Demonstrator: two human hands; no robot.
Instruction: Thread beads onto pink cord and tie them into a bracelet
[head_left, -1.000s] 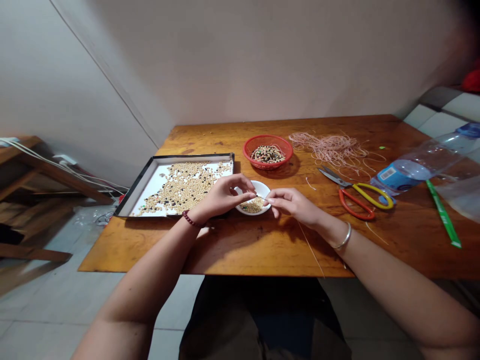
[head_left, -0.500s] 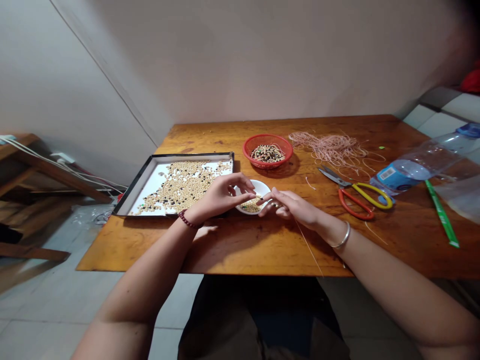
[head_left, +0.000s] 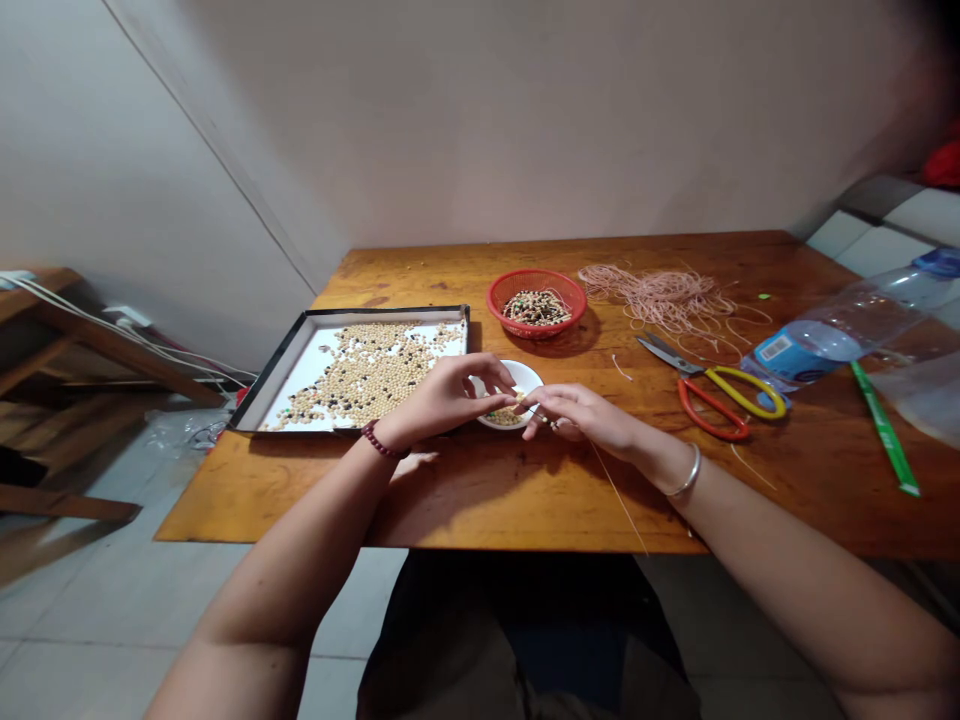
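A small white bowl (head_left: 531, 377) with beads in it stands on the wooden table, partly covered by both hands. My left hand (head_left: 457, 395), with a dark red bead bracelet, reaches over the bowl's left side, fingertips pinched on something too small to make out. My right hand (head_left: 574, 412), with a silver bangle, is at the bowl's right side, its fingers closed on a thin string (head_left: 619, 493) that trails down to the table's front edge. A few beads show at its fingers. The fingertips of both hands nearly meet over the bowl.
Left of the bowl lies a black-rimmed tray (head_left: 277, 372) of beads. Behind is a red basket (head_left: 537, 328) of strung beads, beside tangled pink string (head_left: 667, 295). Scissors (head_left: 727, 392), a plastic bottle (head_left: 817, 345) and a green strip (head_left: 885, 430) lie to the right.
The right fingers have drawn together, closer to the left fingertips. The dark bead seen between the hands before no longer shows clearly.
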